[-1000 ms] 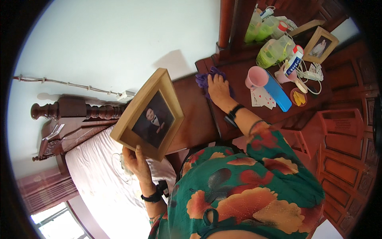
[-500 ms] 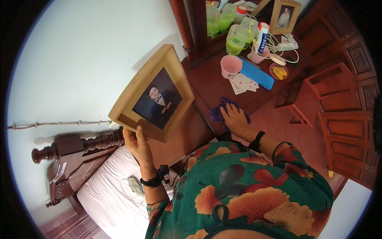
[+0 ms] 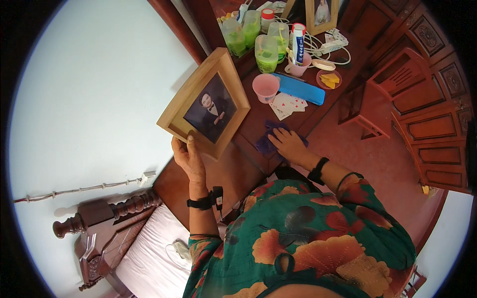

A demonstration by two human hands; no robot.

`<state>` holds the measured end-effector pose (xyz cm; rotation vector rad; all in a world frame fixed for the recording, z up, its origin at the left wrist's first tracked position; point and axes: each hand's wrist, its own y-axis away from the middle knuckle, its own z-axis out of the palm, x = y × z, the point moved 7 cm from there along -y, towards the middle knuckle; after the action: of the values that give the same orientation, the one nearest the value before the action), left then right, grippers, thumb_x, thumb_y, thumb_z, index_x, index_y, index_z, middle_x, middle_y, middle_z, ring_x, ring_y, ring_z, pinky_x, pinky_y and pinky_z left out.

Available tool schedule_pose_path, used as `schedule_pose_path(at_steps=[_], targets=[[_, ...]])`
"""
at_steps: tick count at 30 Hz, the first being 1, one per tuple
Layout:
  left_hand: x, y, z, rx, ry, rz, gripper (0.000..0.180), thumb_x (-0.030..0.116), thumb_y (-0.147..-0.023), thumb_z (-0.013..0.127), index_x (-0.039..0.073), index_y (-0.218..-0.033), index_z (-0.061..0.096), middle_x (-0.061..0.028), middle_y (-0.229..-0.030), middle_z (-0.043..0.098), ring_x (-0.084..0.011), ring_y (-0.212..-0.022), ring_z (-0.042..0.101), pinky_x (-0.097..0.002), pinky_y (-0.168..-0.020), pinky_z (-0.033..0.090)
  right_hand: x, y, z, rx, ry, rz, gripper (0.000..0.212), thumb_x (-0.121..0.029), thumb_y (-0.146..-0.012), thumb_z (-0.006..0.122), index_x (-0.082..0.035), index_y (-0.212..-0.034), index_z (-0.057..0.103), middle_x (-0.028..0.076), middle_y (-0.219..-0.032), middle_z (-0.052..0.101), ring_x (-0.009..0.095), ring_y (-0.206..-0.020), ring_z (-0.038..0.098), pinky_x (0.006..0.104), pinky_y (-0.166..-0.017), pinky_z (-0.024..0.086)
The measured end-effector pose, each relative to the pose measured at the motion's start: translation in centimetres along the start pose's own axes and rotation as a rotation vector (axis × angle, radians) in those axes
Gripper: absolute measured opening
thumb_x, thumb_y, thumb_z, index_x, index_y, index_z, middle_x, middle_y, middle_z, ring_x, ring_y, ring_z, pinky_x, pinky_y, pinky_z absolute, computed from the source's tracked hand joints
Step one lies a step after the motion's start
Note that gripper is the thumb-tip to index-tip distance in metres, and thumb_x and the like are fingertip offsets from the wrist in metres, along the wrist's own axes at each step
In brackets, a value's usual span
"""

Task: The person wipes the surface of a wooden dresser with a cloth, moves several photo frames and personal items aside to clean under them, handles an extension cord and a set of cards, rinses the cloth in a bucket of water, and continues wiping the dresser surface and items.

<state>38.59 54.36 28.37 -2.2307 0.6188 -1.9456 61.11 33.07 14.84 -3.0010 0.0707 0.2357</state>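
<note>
Purple cloth (image 3: pixel 263 144), crumpled on the dresser (image 3: pixel 256 116) at centre of view, beneath the flattened right hand (image 3: pixel 289 144); the left hand (image 3: pixel 189 156) grips the wooden photo frame (image 3: pixel 208 110), upper left of centre. Even pressure, kept short of the playing cards (image 3: pixel 290 104), would likely serve best.

Holding the left hand (image 3: pixel 189 161) raised, resting the right hand (image 3: pixel 290 145) palm down.
Gripping with left thumb (image 3: pixel 191 143) upright; stretching the right fingers (image 3: pixel 280 135), slanting the right forearm (image 3: pixel 338 175) inward.

Smooth wooden frame (image 3: pixel 195 91), matt cloth (image 3: pixel 264 144)
</note>
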Motion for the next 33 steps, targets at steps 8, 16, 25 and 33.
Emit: schedule_pose_path(at_steps=[8,16,25,33], targets=[[-1.5,-1.4,3.8,0.007,0.091,-0.074,0.036,0.019,-0.097,0.059,-0.003,-0.125,0.050,-0.0075,-0.106,0.059,-0.0151,-0.095,0.055,-0.0286,-0.087,0.044,1.1,1.4,-0.5,-0.057,0.003,-0.047,0.063,-0.020,-0.077,0.067,-0.009,-0.136,0.049,0.017,-0.138,0.047,0.032,-0.125,0.045,0.0456,-0.093,0.042],[-4.2,-2.0,6.2,0.029,0.089,-0.065,0.038,0.024,-0.097,0.059,-0.002,-0.123,0.050,-0.0077,-0.103,0.059,-0.0157,-0.094,0.055,-0.0292,-0.085,0.044,1.4,1.4,-0.9,-0.056,-0.069,-0.114,0.053,-0.020,-0.085,0.058,-0.007,-0.135,0.051,0.020,-0.139,0.046,0.035,-0.125,0.045,0.0449,-0.096,0.041],[-5.1,-2.6,8.5,0.109,0.094,-0.002,0.035,0.030,-0.098,0.057,0.003,-0.119,0.052,-0.0031,-0.095,0.056,-0.0094,-0.076,0.051,-0.0225,-0.060,0.043,1.9,1.0,-0.5,-0.030,-0.087,-0.205,0.049,-0.021,-0.090,0.049,-0.004,-0.136,0.050,0.025,-0.141,0.044,0.038,-0.127,0.044,0.0452,-0.096,0.041],[-5.2,-3.2,9.1,0.061,0.107,-0.019,0.042,0.037,-0.098,0.057,0.004,-0.123,0.047,-0.0059,-0.104,0.056,-0.0128,-0.089,0.054,-0.0289,-0.076,0.048,2.2,0.8,-0.3,-0.047,-0.081,-0.244,0.049,-0.023,-0.091,0.047,-0.005,-0.137,0.049,0.024,-0.141,0.045,0.037,-0.129,0.043,0.0432,-0.098,0.039]])
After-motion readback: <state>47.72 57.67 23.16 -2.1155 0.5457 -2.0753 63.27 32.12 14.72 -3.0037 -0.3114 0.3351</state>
